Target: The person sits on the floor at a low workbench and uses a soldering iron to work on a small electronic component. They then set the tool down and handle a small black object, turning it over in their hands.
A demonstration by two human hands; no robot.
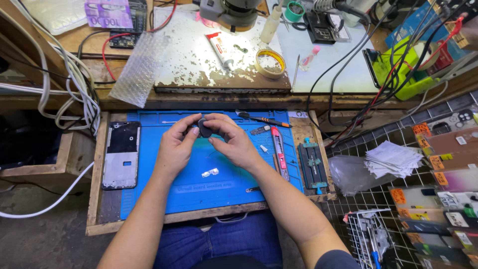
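A small dark grey part [204, 127] is held between the 2 hands above the blue work mat [149, 194], toward the mat's 12 o'clock edge. The left hand [175, 144] is closed on the part from its 9 o'clock side, thumb and forefinger pinched on it. The right hand [233, 141] is closed on the same part from its 3 o'clock side, fingertips curled over the top. The 2 hands are brought together so that their fingertips meet around the part.

On the mat, at 6 o'clock from the hands, a small pale metal piece [209, 173] is seen lying flat, apart from both hands. At 9 o'clock from the mat, just beside its edge, a phone frame [122, 154] with a dark inner face is laid on the surface. At 3 o'clock from the right hand, a red utility knife [279, 150] is laid lengthwise on the mat, and beyond it a dark clamping jig [312, 164] is set on the wooden edge. At 1 o'clock, an orange-handled screwdriver [264, 119] is laid across the mat's upper edge. Further off at 12 o'clock, on the raised surface, a roll of tape [270, 63] and a white tube [220, 50] with a red end are seen.
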